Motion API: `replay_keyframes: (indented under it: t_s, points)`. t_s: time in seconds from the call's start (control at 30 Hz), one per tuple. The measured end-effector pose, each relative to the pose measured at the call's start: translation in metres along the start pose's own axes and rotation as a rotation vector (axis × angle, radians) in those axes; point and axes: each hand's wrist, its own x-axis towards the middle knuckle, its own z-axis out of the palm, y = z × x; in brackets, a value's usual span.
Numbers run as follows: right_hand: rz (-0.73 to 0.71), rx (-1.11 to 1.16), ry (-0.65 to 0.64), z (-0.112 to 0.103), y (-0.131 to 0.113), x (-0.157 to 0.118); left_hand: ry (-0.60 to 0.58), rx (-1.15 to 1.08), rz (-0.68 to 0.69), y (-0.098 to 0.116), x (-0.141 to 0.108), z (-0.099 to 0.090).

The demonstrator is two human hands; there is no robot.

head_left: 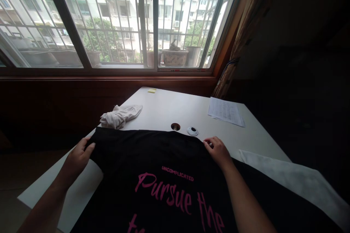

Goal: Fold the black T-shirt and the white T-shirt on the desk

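Note:
A black T-shirt (131,153) with pink lettering lies spread over the near part of the white table, its lower part cut off by the bottom of the view. My left hand (81,154) pinches the edge of the sleeve at the left, thumb on top. At the collar side on the right, my right hand (218,150) has its fingers curled and closed on the shirt's upper edge. More black fabric stretches to the right beneath my right forearm.
On the white table (169,107) are a crumpled pale cloth (120,115), a cable hole (175,127), its round cover (193,131), printed papers (226,111) and a yellow sticky note (152,90). White fabric (295,178) lies at right. A barred window stands behind.

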Motion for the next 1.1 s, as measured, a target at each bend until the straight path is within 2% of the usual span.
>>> replay_keyframes:
  t_s: [0.07,0.13,0.2,0.3,0.37,0.43,0.53,0.67,0.77,0.83,0.93,1.1]
  points:
    - [0.0,0.001,-0.002,0.0,0.0,0.0,-0.028,-0.024,0.061,0.012,-0.005,0.003]
    - [0.001,0.002,-0.005,0.0,0.001,0.0,-0.117,-0.092,0.174,0.023,-0.013,0.005]
    - [0.001,0.001,-0.008,0.0,0.002,0.0,-0.281,-0.183,0.344,0.034,-0.025,0.006]
    - [0.003,-0.001,-0.01,0.001,0.003,0.0,-0.598,-0.264,0.581,0.05,-0.048,0.005]
    - [0.003,-0.005,-0.01,0.001,0.003,0.0,-0.704,-0.242,0.682,0.053,-0.063,0.005]
    - [0.002,-0.009,-0.012,0.001,0.003,0.0,-0.651,-0.175,0.742,0.045,-0.073,0.007]
    - [0.001,-0.014,-0.013,0.0,0.001,0.0,-0.453,-0.036,0.763,0.013,-0.08,0.013]
    - [0.007,-0.025,0.001,-0.004,-0.009,0.001,-0.291,0.05,0.64,-0.035,-0.085,0.024]
    - [0.023,-0.027,0.027,-0.008,-0.029,0.007,-0.278,0.0,0.499,-0.052,-0.09,0.032]
    - [0.014,-0.002,0.02,-0.008,-0.052,0.016,-0.311,-0.035,0.414,-0.053,-0.091,0.038]
    - [-0.047,0.094,-0.071,0.002,-0.101,0.033,-0.318,-0.07,0.342,-0.045,-0.091,0.044]
    - [-0.158,0.327,-0.347,0.051,-0.194,0.054,-0.291,-0.117,0.297,-0.03,-0.09,0.045]
